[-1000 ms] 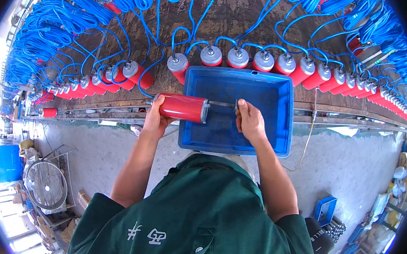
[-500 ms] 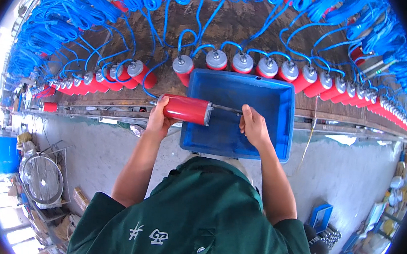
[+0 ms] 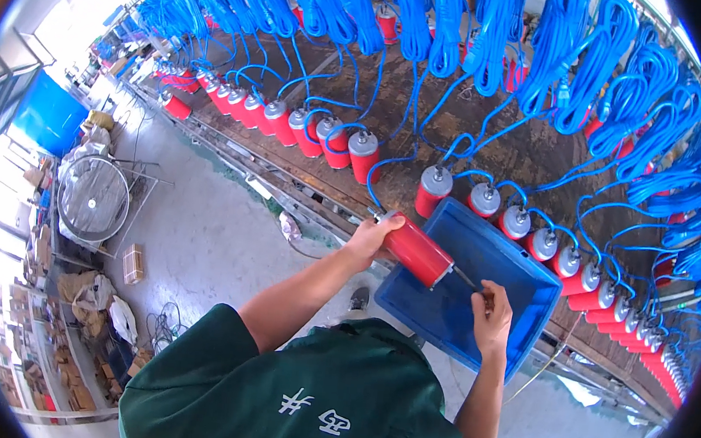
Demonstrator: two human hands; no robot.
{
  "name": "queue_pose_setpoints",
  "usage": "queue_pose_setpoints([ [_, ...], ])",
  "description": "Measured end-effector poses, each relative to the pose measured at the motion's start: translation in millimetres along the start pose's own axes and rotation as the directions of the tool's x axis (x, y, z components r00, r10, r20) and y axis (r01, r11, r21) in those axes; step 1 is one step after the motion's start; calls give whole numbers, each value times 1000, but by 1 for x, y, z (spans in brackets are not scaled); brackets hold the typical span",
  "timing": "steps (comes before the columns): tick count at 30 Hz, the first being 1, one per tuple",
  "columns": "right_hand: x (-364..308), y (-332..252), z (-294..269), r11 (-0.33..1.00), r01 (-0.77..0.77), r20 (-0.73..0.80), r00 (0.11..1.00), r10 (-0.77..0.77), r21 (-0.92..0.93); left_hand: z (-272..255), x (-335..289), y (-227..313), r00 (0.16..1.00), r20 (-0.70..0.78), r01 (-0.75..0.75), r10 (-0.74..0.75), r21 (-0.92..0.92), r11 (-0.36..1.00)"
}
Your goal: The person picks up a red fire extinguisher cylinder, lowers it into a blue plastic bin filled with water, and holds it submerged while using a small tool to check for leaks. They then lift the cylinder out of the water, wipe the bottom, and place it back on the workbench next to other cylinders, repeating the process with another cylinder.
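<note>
My left hand (image 3: 372, 241) is wrapped around a red cylinder (image 3: 418, 253) with metal ends, holding it on its side over the left part of a blue plastic tub (image 3: 529, 303). A blue cable is attached at the cylinder's left end. From the right end a thin metal rod (image 3: 466, 278) sticks out toward my right hand (image 3: 491, 312). There, over the tub, the curled fingers and thumb close around the rod's outer end. What tops the rod is hidden by the fingers.
Red cylinders with grey caps (image 3: 364, 144) line the front edge of a dark wooden bench (image 3: 352, 87), on both sides of the tub. Coiled blue cables (image 3: 487, 49) hang above it. On the floor at left stand a round wire-guarded fan (image 3: 93, 199) and a small carton (image 3: 133, 264).
The view has turned, so bench, tub and cylinder now slant down to the right. My right hand has rotated at the rod's end, its fingers now pointing up; my left hand keeps its hold.
</note>
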State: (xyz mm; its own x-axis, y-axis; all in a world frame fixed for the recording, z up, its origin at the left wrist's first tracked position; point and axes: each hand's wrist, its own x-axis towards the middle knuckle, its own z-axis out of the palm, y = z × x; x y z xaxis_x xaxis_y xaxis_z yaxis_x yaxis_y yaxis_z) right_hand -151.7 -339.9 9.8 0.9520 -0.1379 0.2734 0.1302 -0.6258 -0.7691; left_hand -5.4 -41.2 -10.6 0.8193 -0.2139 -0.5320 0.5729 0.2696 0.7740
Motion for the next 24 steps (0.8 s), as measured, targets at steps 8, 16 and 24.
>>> queue_pose_setpoints([
  [8,15,2,0,664,-676,216,734,644,319,1,1,0,1000,9,-26,25,51,998],
  [16,-2,9,-2,845,-418,120,908,402,333,1,2,-1,1000,10,-6,6,31,999],
  [24,-12,3,7,342,-531,325,800,505,775,3,-6,2,1000,-15,-5,4,-25,1000],
])
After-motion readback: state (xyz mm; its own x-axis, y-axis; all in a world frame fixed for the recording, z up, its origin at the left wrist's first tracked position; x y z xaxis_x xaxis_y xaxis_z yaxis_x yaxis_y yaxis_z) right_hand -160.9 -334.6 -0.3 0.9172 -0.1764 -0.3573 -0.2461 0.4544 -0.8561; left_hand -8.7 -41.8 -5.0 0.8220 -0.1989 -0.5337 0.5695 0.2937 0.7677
